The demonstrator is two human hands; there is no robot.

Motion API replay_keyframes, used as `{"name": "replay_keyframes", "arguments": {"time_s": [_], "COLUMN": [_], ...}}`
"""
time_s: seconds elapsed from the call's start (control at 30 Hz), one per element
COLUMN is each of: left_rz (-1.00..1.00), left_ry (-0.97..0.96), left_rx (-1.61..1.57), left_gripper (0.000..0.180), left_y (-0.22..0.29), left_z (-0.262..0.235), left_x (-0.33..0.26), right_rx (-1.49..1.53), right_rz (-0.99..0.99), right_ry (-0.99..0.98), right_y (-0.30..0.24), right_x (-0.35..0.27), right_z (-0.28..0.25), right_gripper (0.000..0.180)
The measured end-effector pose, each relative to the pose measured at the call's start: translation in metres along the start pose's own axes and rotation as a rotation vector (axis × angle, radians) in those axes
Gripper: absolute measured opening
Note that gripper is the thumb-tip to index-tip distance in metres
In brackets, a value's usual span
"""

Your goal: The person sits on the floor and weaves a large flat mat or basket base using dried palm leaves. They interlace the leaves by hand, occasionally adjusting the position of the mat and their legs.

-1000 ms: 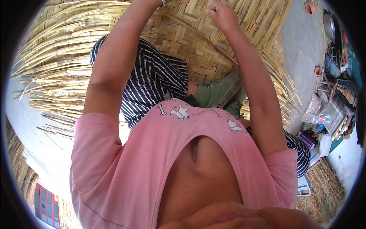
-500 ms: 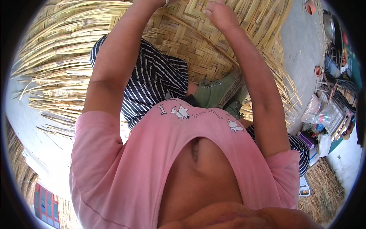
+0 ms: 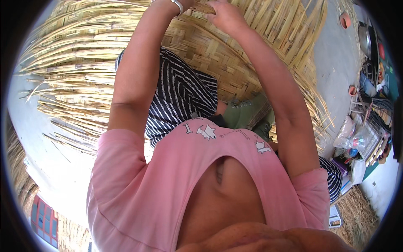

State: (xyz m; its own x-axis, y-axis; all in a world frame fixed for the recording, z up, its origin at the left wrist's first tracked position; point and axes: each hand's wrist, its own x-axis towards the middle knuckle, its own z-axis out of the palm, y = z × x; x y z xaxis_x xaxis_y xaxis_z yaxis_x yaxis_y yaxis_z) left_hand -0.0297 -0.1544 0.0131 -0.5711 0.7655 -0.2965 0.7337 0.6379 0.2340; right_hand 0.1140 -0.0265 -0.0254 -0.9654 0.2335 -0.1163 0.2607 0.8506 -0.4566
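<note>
A large mat of split reed strips (image 3: 197, 47) lies before me, woven in a slanting pattern in the middle, with long loose ends fanning out to the left and upper right. Over its far part is my left hand (image 3: 187, 3), a white band at the wrist; the top edge of the picture cuts off its fingers. My right hand (image 3: 227, 16) is just to the right of it, close above the strips. Its thumb and forefinger point left and stand apart, with nothing plainly gripped between them. A long single strip (image 3: 220, 40) runs slantwise across the weave below the hands.
My striped trouser leg (image 3: 184, 88) and green shoe (image 3: 241, 113) rest on the mat's near side. At right are a clay pot (image 3: 345, 20), a metal pan (image 3: 364, 41), plastic bags (image 3: 345, 132) and a wire rack (image 3: 369, 134). Dry straw (image 3: 357, 210) lies at lower right.
My right hand has moved left and its curled fingers have parted. My left hand has come slightly right and down. The whole view has shifted a little.
</note>
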Motion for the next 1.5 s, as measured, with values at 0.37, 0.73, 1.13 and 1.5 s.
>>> {"name": "replay_keyframes", "arguments": {"time_s": [0.37, 0.73, 1.13, 1.5], "left_rz": [0.242, -0.026, -0.091, -0.025], "left_ry": [0.309, 0.214, 0.081, 0.067], "left_rx": [-1.292, -0.404, -0.783, -0.366], "left_gripper": [0.024, 0.026, 0.044, 0.048], "left_y": [-0.024, -0.021, -0.034, -0.007], "left_z": [0.011, 0.053, 0.047, 0.038], "left_x": [0.036, 0.077, 0.097, 0.086], "right_rx": [-0.062, 0.194, 0.431, 0.453], "right_rz": [0.27, 0.462, 0.431, 0.46], "right_ry": [-0.073, 0.104, 0.241, 0.236], "right_y": [-0.004, -0.013, -0.01, -0.01], "right_x": [0.016, 0.003, -0.017, -0.018], "right_z": [0.005, 0.001, -0.001, -0.002], "right_gripper": [0.027, 0.031, 0.028, 0.029]}}
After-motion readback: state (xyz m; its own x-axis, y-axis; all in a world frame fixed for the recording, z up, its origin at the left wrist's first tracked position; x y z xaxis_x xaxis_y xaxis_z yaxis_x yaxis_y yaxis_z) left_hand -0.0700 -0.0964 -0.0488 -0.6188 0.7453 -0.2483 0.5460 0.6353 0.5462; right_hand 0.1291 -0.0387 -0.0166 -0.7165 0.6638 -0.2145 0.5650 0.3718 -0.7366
